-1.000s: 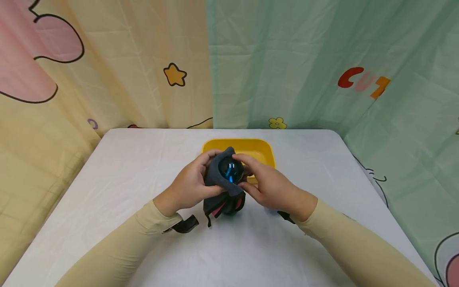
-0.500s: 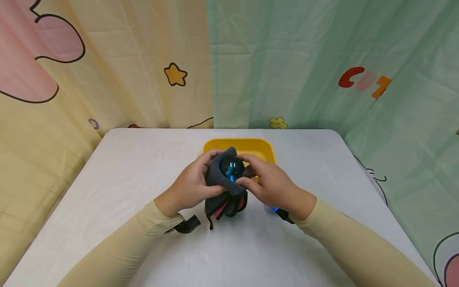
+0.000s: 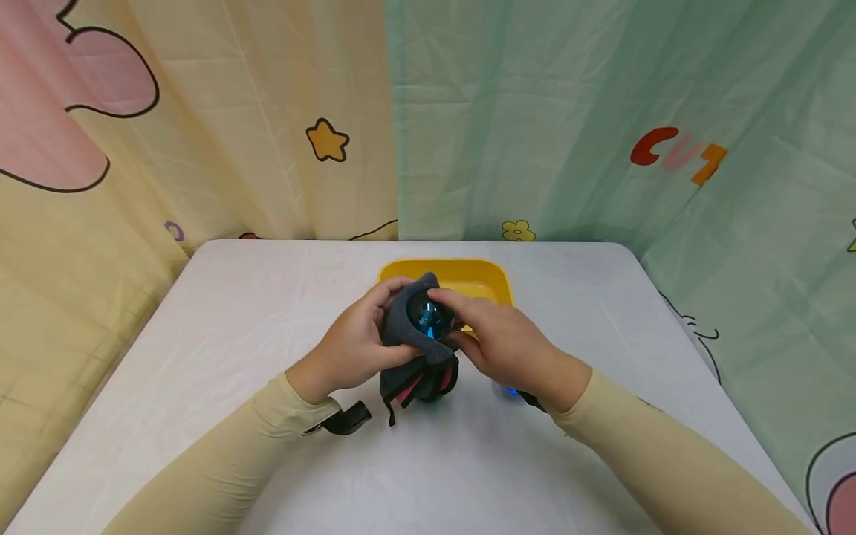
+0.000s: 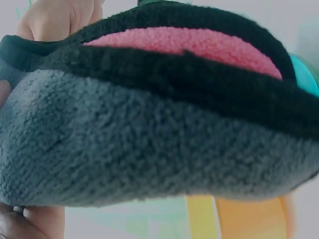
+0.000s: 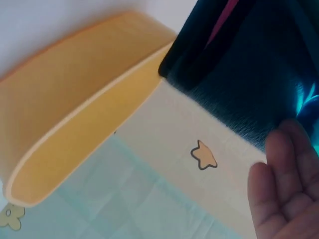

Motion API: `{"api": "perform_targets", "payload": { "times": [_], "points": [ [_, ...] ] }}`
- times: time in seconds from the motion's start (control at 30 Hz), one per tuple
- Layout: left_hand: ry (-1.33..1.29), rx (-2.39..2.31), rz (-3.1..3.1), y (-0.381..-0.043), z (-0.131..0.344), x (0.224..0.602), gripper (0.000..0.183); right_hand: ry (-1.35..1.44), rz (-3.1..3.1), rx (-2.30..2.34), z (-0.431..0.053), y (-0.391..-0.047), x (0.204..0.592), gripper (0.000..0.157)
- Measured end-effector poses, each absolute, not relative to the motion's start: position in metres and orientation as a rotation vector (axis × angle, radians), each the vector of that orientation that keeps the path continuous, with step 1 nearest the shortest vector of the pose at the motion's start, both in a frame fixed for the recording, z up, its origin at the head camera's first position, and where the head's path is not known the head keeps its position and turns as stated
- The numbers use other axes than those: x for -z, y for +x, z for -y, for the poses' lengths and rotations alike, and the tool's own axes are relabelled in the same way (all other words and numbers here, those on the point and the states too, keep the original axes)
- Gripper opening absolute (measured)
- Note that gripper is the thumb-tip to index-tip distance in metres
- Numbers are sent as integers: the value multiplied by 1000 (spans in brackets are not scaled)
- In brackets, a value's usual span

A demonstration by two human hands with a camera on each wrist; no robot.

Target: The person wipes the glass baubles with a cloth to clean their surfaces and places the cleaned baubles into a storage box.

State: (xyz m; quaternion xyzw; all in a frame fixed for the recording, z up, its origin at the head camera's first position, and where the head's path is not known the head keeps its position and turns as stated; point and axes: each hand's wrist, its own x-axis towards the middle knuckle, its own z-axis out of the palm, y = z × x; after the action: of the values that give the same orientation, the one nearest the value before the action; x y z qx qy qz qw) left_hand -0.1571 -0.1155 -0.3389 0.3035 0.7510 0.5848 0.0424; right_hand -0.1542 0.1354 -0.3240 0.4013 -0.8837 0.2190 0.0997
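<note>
In the head view, my left hand [image 3: 361, 338] grips a dark grey fleecy cloth [image 3: 400, 323], thumb in front and fingers behind. The cloth wraps partly round a glossy, dark blue rounded thing [image 3: 429, 318], whose kind is unclear. My right hand [image 3: 504, 338] pinches this thing from the right, forefinger at its top and thumb lower down. Folds with black edging and pink [image 3: 409, 390] hang beneath. The left wrist view shows the cloth [image 4: 159, 144] large, with a pink layer [image 4: 199, 42] between black edges. Right-hand fingers [image 5: 286, 164] lie by the cloth in the right wrist view.
Behind the hands, a yellow tray [image 3: 491, 276] stands on the white-covered table [image 3: 281, 282]. A small blue thing [image 3: 511, 391] shows beside the right wrist, mostly hidden. Printed curtains [image 3: 468, 111] enclose the table's back and sides.
My right fingers shift slightly over the glossy thing; the forefinger moves left across its top. The cloth and thing shift slightly right, then back. The left hand keeps its grip.
</note>
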Motion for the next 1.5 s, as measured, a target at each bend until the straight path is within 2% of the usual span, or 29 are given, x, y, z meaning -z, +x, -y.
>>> {"api": "perform_targets", "payload": {
  "times": [0.13, 0.4, 0.57, 0.67, 0.9, 1.23, 1.4, 1.5],
  "points": [
    [928, -1787, -2293, -157, 115, 339, 76, 1157, 2600, -622, -136, -153, 323, 69],
    [912, -1759, -2286, -157, 114, 341, 77, 1029, 2767, -1101, -132, -153, 329, 61],
    [920, -1754, -2313, -159, 116, 342, 77, 1095, 2754, -1064, -132, -153, 329, 75],
    [917, -1751, -2316, -159, 117, 341, 77, 1156, 2739, -916, -133, -154, 329, 79],
    [908, -1771, -2264, -157, 117, 340, 77, 1196, 2641, -594, -138, -157, 326, 71],
    [926, -1764, -2286, -156, 114, 340, 76, 1044, 2791, -1068, -134, -152, 324, 64],
    [941, -1771, -2297, -158, 115, 341, 76, 1111, 2730, -1017, -135, -153, 327, 78],
    [943, -1770, -2310, -159, 115, 341, 76, 1143, 2721, -913, -135, -153, 326, 80]
  ]
}}
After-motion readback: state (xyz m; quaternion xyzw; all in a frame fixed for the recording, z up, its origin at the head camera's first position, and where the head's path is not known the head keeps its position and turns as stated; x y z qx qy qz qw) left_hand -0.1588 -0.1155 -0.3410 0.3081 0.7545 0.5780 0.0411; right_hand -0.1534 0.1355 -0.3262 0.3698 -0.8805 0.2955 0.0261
